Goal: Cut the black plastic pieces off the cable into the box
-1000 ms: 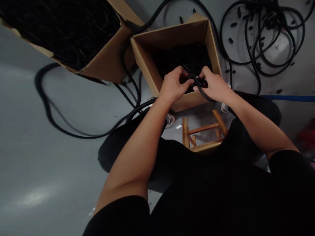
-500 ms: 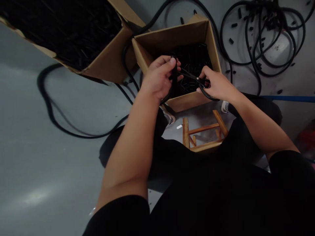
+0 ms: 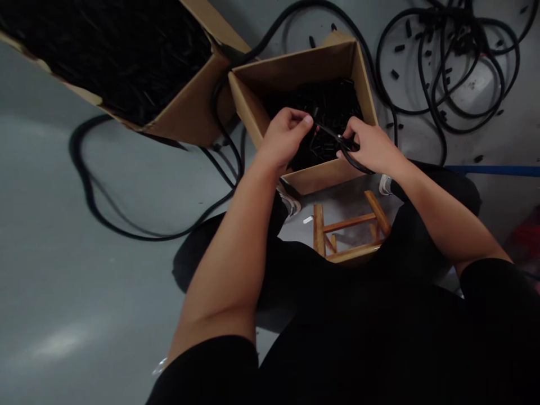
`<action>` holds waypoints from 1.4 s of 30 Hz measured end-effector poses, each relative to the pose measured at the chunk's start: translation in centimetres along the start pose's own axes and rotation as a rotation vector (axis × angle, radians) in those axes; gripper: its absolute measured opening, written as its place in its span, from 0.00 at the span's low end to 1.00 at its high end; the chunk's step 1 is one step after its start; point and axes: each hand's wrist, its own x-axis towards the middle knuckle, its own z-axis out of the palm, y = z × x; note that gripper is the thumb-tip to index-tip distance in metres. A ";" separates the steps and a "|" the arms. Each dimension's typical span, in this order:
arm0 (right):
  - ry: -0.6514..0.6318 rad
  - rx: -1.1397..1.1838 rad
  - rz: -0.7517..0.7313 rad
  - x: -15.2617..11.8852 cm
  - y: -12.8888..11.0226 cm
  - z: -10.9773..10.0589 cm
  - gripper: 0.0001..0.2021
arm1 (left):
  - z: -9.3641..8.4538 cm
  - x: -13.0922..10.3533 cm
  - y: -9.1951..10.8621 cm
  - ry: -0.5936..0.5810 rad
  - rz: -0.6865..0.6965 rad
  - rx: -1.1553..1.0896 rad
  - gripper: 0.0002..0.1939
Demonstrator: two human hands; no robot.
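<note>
A large carton [image 3: 185, 107] full of black pieces stands to the left of the small cardboard box [image 3: 295, 67]. Over that box's near wall, the left hand [image 3: 283, 138] pinches the end of a thin black cable [image 3: 329, 134] between thumb and forefinger. The cable runs right to the right hand [image 3: 371, 147], whose fingers are closed around it. A wooden stool [image 3: 348, 225] sits just below the box; coiled cables [image 3: 447, 73] lie to its right.
</note>
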 end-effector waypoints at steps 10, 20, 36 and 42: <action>0.001 0.023 0.014 0.4 0.7 1.0 0.18 | 0.3 -0.8 0.8 -0.064 -0.023 0.047 0.20; -0.026 0.022 -0.076 -0.8 0.1 0.4 0.20 | -0.3 -2.2 3.8 -0.322 0.029 0.105 0.18; -0.033 0.221 -0.164 0.4 2.2 1.4 0.19 | -0.6 -2.4 5.5 -0.399 -0.247 -0.052 0.24; 0.013 0.122 -0.124 0.1 1.9 0.6 0.19 | -1.8 -0.9 3.2 -0.089 -0.150 -0.145 0.15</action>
